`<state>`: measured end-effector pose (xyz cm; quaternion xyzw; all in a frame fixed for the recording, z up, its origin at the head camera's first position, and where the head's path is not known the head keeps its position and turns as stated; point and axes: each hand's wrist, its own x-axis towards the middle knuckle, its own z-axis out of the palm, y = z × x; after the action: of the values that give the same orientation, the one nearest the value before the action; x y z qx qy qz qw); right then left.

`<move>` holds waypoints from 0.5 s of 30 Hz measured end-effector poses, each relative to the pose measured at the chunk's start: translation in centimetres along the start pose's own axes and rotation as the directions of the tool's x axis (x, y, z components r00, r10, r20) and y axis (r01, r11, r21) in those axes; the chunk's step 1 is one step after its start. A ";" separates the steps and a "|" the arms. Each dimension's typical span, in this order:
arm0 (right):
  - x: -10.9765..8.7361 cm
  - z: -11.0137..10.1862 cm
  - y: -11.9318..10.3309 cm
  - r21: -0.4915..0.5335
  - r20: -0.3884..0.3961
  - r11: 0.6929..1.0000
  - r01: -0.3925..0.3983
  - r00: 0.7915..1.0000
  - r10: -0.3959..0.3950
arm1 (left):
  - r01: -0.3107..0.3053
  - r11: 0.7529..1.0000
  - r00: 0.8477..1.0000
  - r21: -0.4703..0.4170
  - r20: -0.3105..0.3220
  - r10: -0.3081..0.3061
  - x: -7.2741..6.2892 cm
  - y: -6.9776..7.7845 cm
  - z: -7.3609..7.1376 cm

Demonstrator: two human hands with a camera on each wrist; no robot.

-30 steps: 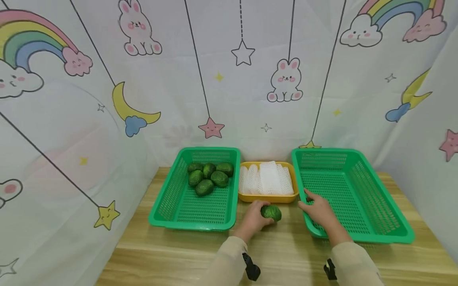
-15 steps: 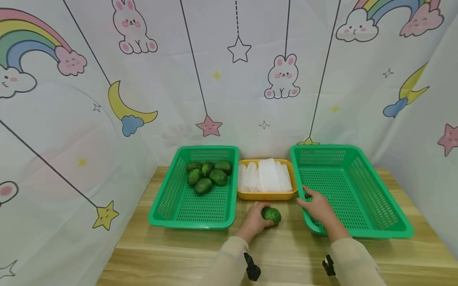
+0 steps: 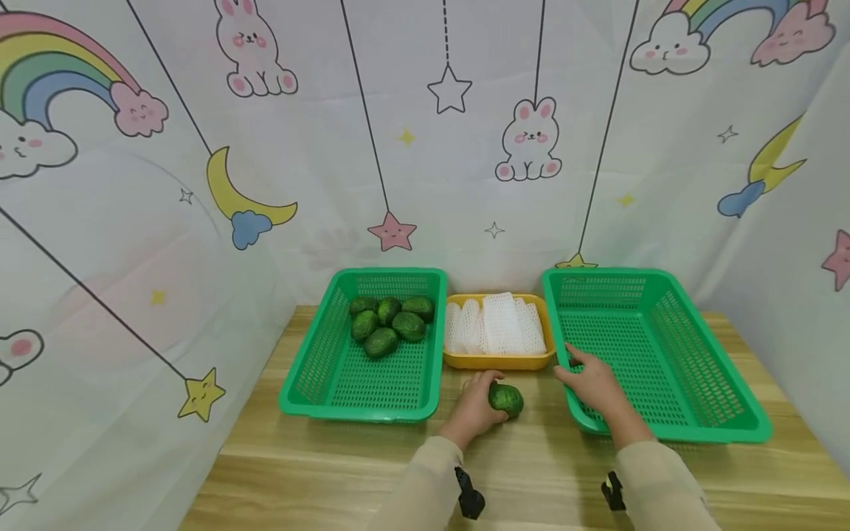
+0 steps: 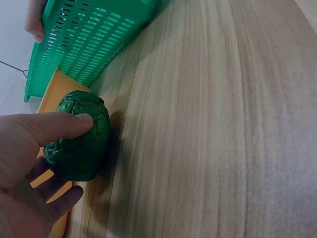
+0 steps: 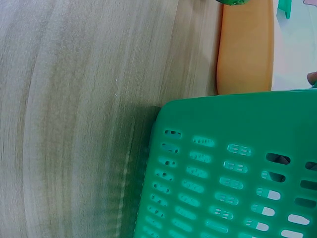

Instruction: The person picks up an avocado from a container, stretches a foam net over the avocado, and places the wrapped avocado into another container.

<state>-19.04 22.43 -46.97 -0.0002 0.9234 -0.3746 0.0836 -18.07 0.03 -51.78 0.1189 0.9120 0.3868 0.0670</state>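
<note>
My left hand (image 3: 475, 405) holds a dark green avocado (image 3: 508, 400) between thumb and fingers, in front of the yellow tray (image 3: 498, 362). In the left wrist view, the thumb lies across the wrinkled avocado (image 4: 81, 148), with the fingers on its other side. My right hand (image 3: 595, 383) grips the near left rim of the right green basket (image 3: 697, 433), thumb outside and fingertips inside. The perforated wall of that basket (image 5: 213, 121) fills much of the right wrist view, where just a fingertip (image 5: 312, 78) of the right hand shows at the edge.
Several avocados (image 3: 381, 343) lie toward the back of the left green basket (image 3: 361, 414). White foam net sleeves (image 3: 502, 324) fill the yellow tray between the baskets. All stand on a wood-grain table (image 3: 319, 472), with a printed cloth (image 3: 451, 184) hanging behind.
The left hand and avocado have come slightly nearer, a little farther from the yellow tray. The right hand keeps its grip on the basket rim. The head view has shifted slightly.
</note>
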 end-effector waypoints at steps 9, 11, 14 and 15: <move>0.1 0.0 0.1 0.006 0.000 1.000 -0.004 1.000 0.004 | 0.004 1.000 1.000 -0.005 0.020 -0.004 0.1 -0.1 0.0; 0.1 0.0 0.1 0.007 0.001 1.000 -0.007 1.000 0.007 | 0.001 1.000 1.000 -0.009 0.022 -0.001 0.1 -0.1 0.1; 0.1 0.0 0.1 -0.001 -0.001 1.000 -0.007 1.000 0.007 | -0.002 1.000 1.000 -0.014 0.024 0.002 0.1 0.0 0.1; 0.1 0.0 0.1 -0.002 -0.001 1.000 -0.008 1.000 0.008 | -0.003 1.000 1.000 -0.012 0.025 0.003 0.1 0.0 0.1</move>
<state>-19.10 22.49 -47.01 0.0034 0.9237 -0.3735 0.0848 -18.18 0.10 -51.84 0.1247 0.9085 0.3909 0.0787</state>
